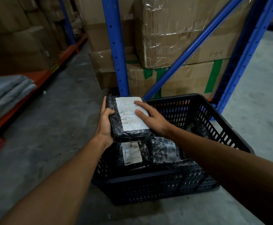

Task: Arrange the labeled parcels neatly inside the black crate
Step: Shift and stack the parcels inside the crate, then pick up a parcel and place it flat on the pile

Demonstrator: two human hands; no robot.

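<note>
Fingers [107, 111] of the left hand [105, 123] wrap the left edge of a black-wrapped parcel [116, 125], thumb on top and the rest curled beneath, so the grip is closed on it. Right hand [150, 118] lies flat on the parcel's white label [129, 117], fingers spread and pressing down; these do not curl around any edge. Held parcel sits level, above the near left part of the black crate [197, 182] and over the parcels already inside.

Head view, lower centre: the crate stands on the grey concrete floor [43, 143], its perforated walls showing on the far and right sides. Inside it, directly below the held parcel, lies a second labelled parcel [131, 151], label up; just beside it on the right lies a third parcel [165, 151] in glossy black wrap. A further dark parcel [199, 129] rests near the right wall, partly hidden by the right forearm.

Head view, background: blue rack uprights [114, 46] and a diagonal brace frame stacked cardboard boxes [181, 38], some taped green. At left, an orange shelf beam [40, 77] carries folded grey bags [7, 93].
</note>
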